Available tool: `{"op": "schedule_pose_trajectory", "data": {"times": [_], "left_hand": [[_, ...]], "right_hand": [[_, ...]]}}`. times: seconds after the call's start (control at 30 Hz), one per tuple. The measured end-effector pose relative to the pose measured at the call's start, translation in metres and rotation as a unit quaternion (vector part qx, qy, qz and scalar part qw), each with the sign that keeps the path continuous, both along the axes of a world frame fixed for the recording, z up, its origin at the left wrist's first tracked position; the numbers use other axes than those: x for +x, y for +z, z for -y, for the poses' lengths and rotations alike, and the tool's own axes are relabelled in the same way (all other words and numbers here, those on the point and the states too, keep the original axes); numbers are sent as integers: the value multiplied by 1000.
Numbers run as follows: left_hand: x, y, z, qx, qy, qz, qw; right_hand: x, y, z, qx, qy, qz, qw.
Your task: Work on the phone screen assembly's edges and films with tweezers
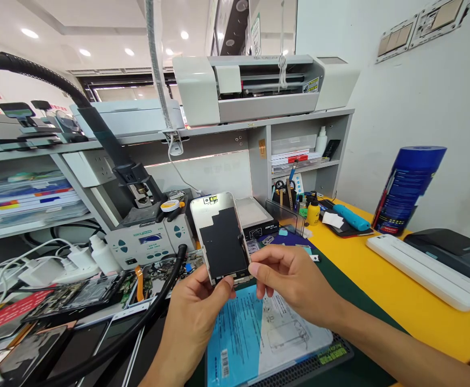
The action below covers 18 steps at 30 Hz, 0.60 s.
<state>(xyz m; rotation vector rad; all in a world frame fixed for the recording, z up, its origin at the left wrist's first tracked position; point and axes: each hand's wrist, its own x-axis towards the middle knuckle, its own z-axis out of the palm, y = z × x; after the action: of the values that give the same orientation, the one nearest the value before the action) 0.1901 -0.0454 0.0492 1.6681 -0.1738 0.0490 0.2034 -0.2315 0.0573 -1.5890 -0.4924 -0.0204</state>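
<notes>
A phone screen (223, 242) is held up tilted in front of me, its back toward me, with a silvery metal plate and a large black patch. My left hand (194, 306) grips its lower edge, thumb over the bottom corner. The thumb and forefinger of my right hand (291, 279) are pinched together at its lower right edge. Whether a small part sits between those fingertips is too fine to make out. Below both hands lies a blue and white printed packet (267, 338) on a dark mat (364, 317).
On the left stand a soldering station (148, 244), a black hose (154, 306), loose circuit boards (154, 282) and several phones (82, 344). A yellow bottle (313, 212), a blue can (408, 188) and a white bar-shaped device (428, 271) are on the right. A grey shelf (259, 121) spans the back.
</notes>
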Motion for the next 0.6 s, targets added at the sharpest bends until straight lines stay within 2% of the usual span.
{"op": "schedule_pose_trajectory", "data": {"times": [0.6], "left_hand": [[-2, 4, 4, -10, 17, 27, 999]], "right_hand": [[-6, -1, 1, -21, -22, 57, 998]]}}
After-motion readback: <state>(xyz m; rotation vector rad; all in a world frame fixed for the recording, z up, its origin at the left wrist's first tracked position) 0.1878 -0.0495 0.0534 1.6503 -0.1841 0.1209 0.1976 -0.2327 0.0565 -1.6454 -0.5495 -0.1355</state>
